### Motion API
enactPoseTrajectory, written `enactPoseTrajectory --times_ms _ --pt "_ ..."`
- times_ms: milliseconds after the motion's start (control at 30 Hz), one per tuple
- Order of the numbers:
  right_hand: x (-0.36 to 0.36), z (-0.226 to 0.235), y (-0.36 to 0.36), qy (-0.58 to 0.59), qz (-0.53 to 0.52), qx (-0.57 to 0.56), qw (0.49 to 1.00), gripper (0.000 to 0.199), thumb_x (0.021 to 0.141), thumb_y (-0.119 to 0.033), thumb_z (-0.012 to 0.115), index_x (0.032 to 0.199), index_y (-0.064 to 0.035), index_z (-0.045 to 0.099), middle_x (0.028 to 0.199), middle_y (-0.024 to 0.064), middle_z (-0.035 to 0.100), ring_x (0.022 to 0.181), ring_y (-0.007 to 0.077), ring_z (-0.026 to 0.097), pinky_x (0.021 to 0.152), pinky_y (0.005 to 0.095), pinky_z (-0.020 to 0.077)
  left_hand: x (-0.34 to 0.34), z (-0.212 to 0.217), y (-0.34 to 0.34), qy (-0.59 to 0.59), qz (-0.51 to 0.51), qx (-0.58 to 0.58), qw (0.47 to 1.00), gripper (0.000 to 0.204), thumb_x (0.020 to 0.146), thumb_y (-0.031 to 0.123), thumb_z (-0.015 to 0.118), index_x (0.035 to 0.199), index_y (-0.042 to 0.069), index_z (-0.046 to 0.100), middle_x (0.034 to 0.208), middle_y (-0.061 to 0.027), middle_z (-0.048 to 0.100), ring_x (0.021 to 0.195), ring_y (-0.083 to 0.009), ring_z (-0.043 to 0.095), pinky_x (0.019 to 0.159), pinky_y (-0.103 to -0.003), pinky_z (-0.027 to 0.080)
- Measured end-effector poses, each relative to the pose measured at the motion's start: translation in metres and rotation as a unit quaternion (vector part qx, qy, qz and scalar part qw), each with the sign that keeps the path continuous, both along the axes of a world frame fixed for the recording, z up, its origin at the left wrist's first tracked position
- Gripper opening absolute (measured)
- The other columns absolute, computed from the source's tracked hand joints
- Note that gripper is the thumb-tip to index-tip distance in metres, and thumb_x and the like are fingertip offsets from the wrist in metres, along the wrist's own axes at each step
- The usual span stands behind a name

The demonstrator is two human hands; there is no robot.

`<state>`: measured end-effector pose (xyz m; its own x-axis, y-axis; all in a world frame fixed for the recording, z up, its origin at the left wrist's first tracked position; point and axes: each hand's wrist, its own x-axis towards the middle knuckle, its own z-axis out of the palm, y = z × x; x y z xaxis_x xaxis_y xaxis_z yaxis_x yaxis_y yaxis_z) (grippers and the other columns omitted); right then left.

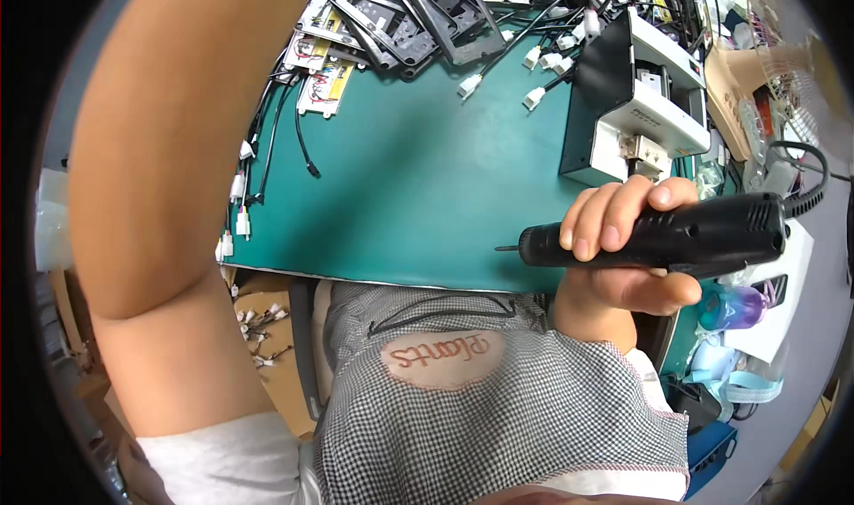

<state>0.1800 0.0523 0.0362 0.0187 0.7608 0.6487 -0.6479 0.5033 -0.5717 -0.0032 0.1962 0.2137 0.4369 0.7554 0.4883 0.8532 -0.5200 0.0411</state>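
Note:
My right hand (609, 222) is wrapped round a black electric screwdriver (716, 231) in front of my body on the right. The screwdriver lies almost level, its thin bit (507, 248) pointing left over the near edge of the green work mat (418, 176). A cord leaves its right end. My left arm (169, 193) reaches up along the left side, and its hand is beyond the top of the picture. Just past my right hand stands a boxy black-and-white machine (658, 118) with a metal block at its front.
Black plastic frames (414, 20) are heaped at the far side. Yellow-and-white parts with wires (325, 87) lie left of them. White cable connectors (534, 97) spread near the machine, others along the mat's left edge. At right are a purple-blue cup (738, 307) and a face mask (754, 387).

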Motion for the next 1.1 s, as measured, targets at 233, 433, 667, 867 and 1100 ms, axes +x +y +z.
enactPoseTrajectory --times_ms 233,433,667,867,1100 --pt "0.000 -0.035 0.008 0.020 -0.024 -0.126 0.992 0.071 0.079 -0.062 0.066 0.112 -0.0027 0.043 0.071 0.0074 0.053 0.052 0.0175 0.056 0.050 0.0305 0.0510 -0.069 -0.098 0.038 0.253 0.075 -0.206 0.942 0.032 0.076 0.026 0.071 0.103 0.007 0.071 0.103 -0.0175 0.068 0.094 -0.0334 0.064 0.085 -0.041 0.050" --pt "0.004 -0.035 0.008 -0.001 -0.032 -0.147 0.989 0.070 0.080 -0.061 0.066 0.112 -0.0029 0.043 0.071 0.0069 0.052 0.053 0.0173 0.056 0.050 0.0301 0.0506 -0.124 -0.171 0.030 0.215 -0.015 -0.109 0.970 0.033 0.075 0.010 0.070 0.108 0.013 0.067 0.121 -0.0078 0.060 0.122 -0.0290 0.049 0.102 -0.039 0.042" --pt "0.007 -0.039 0.009 0.013 -0.038 -0.160 0.986 0.071 0.080 -0.062 0.065 0.114 -0.0037 0.043 0.074 0.0063 0.052 0.056 0.0169 0.055 0.052 0.0301 0.0505 -0.133 -0.126 0.012 0.254 -0.061 0.101 0.960 0.029 0.070 0.011 0.068 0.099 0.014 0.072 0.106 -0.0031 0.064 0.105 -0.0225 0.058 0.092 -0.036 0.046" --pt "0.009 -0.040 0.010 0.028 -0.043 -0.151 0.987 0.070 0.081 -0.062 0.064 0.117 -0.0045 0.045 0.076 0.0062 0.052 0.057 0.0171 0.055 0.054 0.0312 0.0497 -0.135 -0.117 -0.033 0.085 -0.022 -0.043 0.995 0.026 0.087 0.015 0.064 0.112 0.017 0.068 0.086 -0.0074 0.067 0.073 -0.0265 0.065 0.065 -0.032 0.052" --pt "0.013 -0.003 -0.003 0.071 0.007 -0.083 0.994 0.072 0.079 -0.061 0.067 0.114 -0.0021 0.044 0.072 0.0076 0.053 0.052 0.0181 0.054 0.049 0.0310 0.0487 -0.093 -0.181 -0.082 -0.167 -0.097 -0.310 0.931 0.031 0.088 0.004 0.057 0.116 0.013 0.065 0.097 -0.0087 0.069 0.082 -0.0170 0.066 0.073 -0.031 0.053"
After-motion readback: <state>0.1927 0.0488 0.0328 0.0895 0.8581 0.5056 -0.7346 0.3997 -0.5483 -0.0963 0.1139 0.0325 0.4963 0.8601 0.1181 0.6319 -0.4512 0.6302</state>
